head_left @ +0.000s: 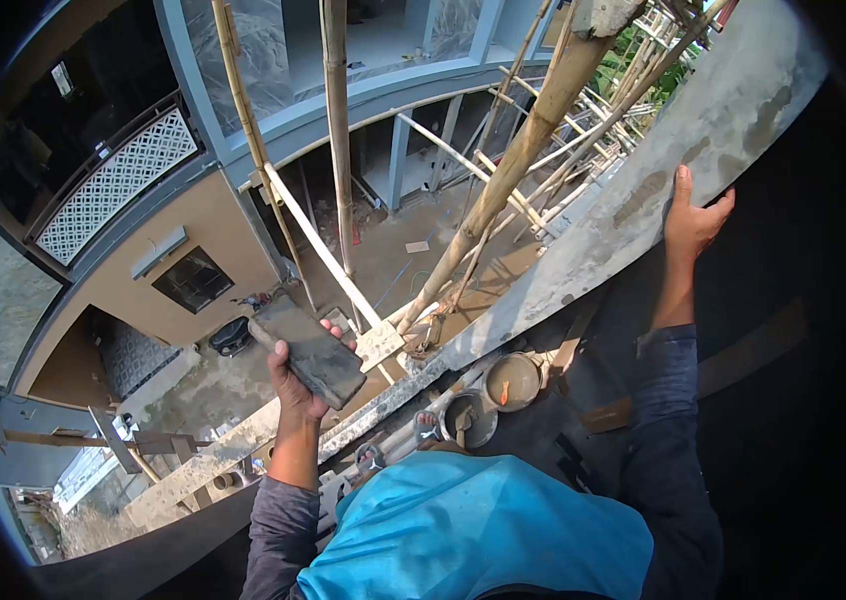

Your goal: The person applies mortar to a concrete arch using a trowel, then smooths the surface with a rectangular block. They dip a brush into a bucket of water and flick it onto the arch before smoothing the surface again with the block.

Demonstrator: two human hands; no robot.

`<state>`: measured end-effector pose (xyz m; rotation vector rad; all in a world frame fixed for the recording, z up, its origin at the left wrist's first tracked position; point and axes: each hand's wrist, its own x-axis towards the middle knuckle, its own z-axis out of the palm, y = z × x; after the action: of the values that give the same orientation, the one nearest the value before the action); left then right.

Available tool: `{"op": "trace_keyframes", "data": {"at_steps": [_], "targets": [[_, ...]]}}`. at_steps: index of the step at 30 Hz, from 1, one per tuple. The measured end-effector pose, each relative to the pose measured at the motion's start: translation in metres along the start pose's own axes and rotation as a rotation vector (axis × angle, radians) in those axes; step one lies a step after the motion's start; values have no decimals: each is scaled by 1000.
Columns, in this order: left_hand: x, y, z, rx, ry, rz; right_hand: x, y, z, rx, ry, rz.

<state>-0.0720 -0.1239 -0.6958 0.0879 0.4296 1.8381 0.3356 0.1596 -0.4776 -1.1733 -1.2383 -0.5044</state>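
My left hand [300, 385] is wrapped round a grey, mortar-stained rectangular block [308, 348], thumb on one long edge and fingertips on the other. It is held in the air over the scaffold side; its underside is hidden. My right hand [695, 225] lies at the edge of a long grey concrete ledge [593, 245], fingers apart, with nothing visible in it. Dark damp patches mark the ledge near that hand. Below, between my arms, stand a bucket [541, 372] of murky water with an orange thing in it and a bucket [488, 430] with a tool inside.
Bamboo poles [523, 160] of a scaffold rise in front, with a wooden plank [213, 455] at left. Beyond them is a drop to the ground [413, 265] and a house with a lattice balcony [123, 185]. My sandalled feet [426, 428] are near the buckets.
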Motion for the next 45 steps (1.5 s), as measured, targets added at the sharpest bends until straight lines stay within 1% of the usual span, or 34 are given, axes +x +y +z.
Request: {"op": "trace_keyframes", "data": {"at_steps": [1, 2, 3, 4, 6, 7, 8, 9, 10, 11, 12, 13, 15, 16, 18, 19, 20, 22, 23, 24, 26, 27, 30, 31, 34, 40, 42, 43, 45], "targets": [[22, -7, 25, 72, -114, -50, 5, 1, 0, 21, -3, 0], [46, -15, 46, 143, -229, -98, 11, -6, -6, 127, -57, 0], [74, -24, 65, 171, -398, -141, 18, 0, -5, 218, -61, -18], [103, -37, 88, 146, -450, -153, 26, 9, -3, 306, -70, -46], [149, -65, 143, 163, -620, -49, 38, 6, -6, 317, -61, -64], [166, -79, 178, 144, -640, 63, 42, 1, -9, 369, -150, 19], [188, -97, 189, 91, -698, 55, 45, -2, -11, 415, -233, 94], [219, -118, 193, 113, -719, -10, 44, 8, -2, 463, -187, 58], [247, -139, 204, 134, -749, -74, 42, 10, 2, 418, -121, -11], [265, -154, 215, 185, -780, -93, 41, 4, 2, 379, -101, -54], [281, -169, 225, 238, -807, -107, 39, 15, 6, 418, -107, -24], [291, -180, 237, 253, -828, -112, 37, 13, 5, 414, -106, -20], [301, -197, 246, 250, -832, -112, 38, 9, 4, 327, -76, -97], [306, -205, 248, 227, -818, -103, 37, 13, 7, 432, -119, -27], [311, -204, 244, 226, -855, -135, 36, 9, 6, 438, -129, -16], [293, -188, 252, 237, -834, -93, 35, 11, 5, 445, -138, 21], [300, -186, 250, 296, -897, -59, 34, 13, 5, 451, -146, 60], [299, -187, 253, 347, -908, 76, 33, 9, 5, 439, -140, 52], [302, -191, 250, 399, -908, 64, 32, 9, 3, 450, -163, 76], [294, -186, 254, 380, -900, 89, 31, 11, 2, 426, -155, 58], [305, -196, 250, 445, -922, 175, 32, 13, 2, 458, -174, 113], [310, -203, 248, 423, -933, 176, 32, 14, 3, 443, -155, 105], [315, -219, 245, 494, -909, 283, 31, 9, 4, 441, -147, 112], [314, -220, 245, 521, -861, 353, 32, 15, 2, 392, -163, 95], [306, -212, 250, 540, -816, 433, 32, 15, 0, 365, -178, 98], [305, -213, 250, 519, -806, 403, 33, 16, 0, 326, -174, 61], [307, -215, 248, 539, -814, 399, 33, 12, -1, 280, -218, 61], [307, -215, 249, 552, -804, 414, 32, 10, -1, 336, -221, 93], [307, -215, 250, 561, -799, 427, 33, 12, 1, 339, -201, 78]]}}
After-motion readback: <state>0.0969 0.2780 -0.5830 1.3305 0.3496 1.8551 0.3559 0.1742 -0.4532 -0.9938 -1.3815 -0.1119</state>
